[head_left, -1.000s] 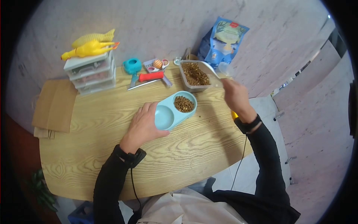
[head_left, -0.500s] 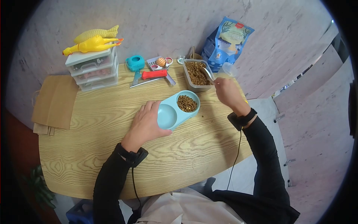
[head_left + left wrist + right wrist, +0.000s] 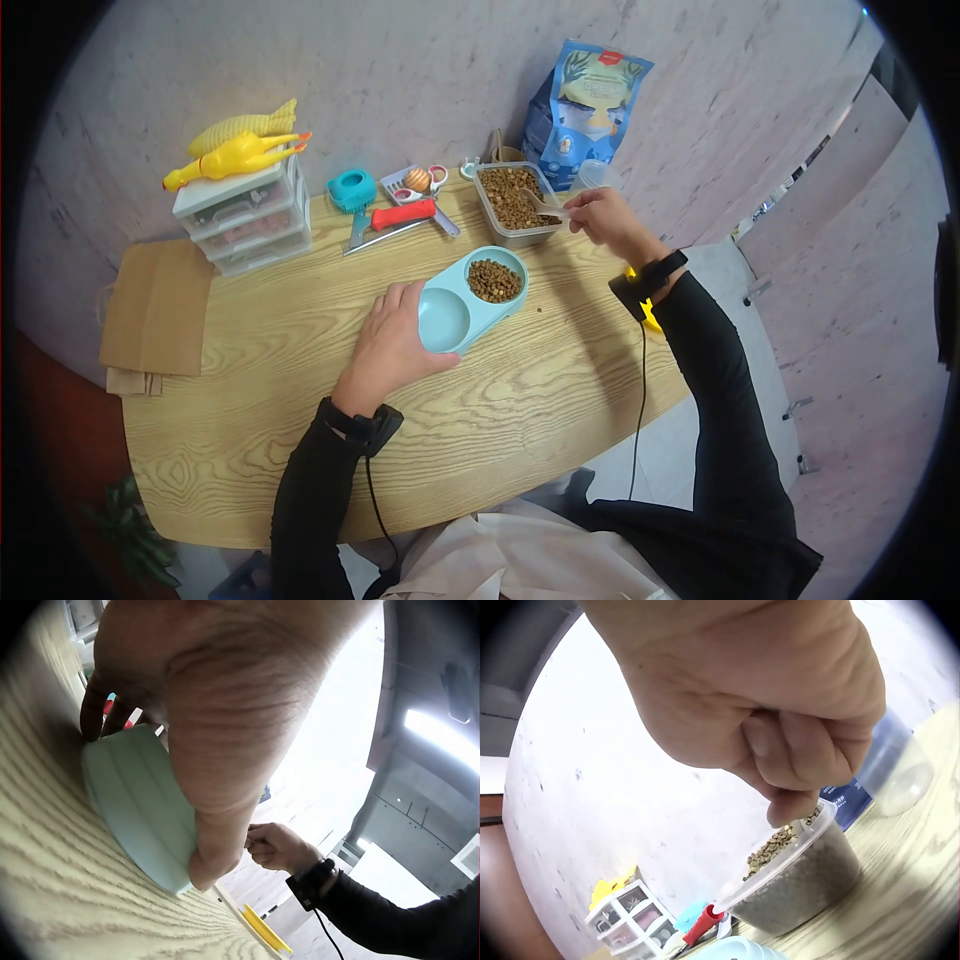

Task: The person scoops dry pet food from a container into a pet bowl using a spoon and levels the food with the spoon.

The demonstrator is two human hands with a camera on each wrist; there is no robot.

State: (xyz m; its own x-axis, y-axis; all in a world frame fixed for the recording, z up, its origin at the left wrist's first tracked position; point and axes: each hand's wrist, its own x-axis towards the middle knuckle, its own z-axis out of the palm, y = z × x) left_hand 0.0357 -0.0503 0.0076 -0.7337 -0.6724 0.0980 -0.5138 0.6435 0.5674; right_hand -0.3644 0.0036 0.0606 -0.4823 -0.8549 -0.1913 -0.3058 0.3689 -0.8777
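A person's right hand (image 3: 598, 215) pinches a spoon (image 3: 541, 205), fingers curled tight round its handle, the bowl end dipped in a tub (image 3: 515, 203) of kibble near the table's (image 3: 300, 330) far edge. The left hand (image 3: 392, 345) rests flat on the table, fingers relaxed and thumb pressed to the rim of a teal dish (image 3: 470, 297) at the table's middle. The dish's right well holds kibble; its left well is bare. A blue bag (image 3: 585, 105) stands behind the tub, a clear cup (image 3: 597, 177) beside it. A drawer unit (image 3: 240, 210) with a rubber chicken (image 3: 235, 153) on top sits at the far left corner.
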